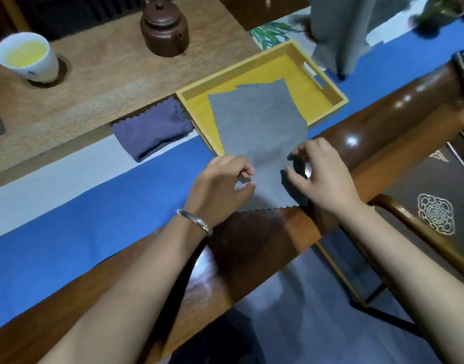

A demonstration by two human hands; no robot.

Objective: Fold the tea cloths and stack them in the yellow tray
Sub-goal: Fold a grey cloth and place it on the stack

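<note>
While both hands [272,177] pinch its near edge, the grey cloth [257,127] runs lengthwise — far end in the yellow tray [328,88].

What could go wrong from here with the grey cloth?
1. The grey cloth lies half in the yellow tray, half over its near wall; folding there may come out crooked.
2. Left hand and right hand pinch only the near edge; the corners may slip.

Glossy dark wooden table [251,248] with a blue runner [68,232] along it and a woven mat [94,82] on the far side. Wooden chair [419,232] with an embroidered dark cushion [422,187] sits right, over grey floor [304,311].
</note>
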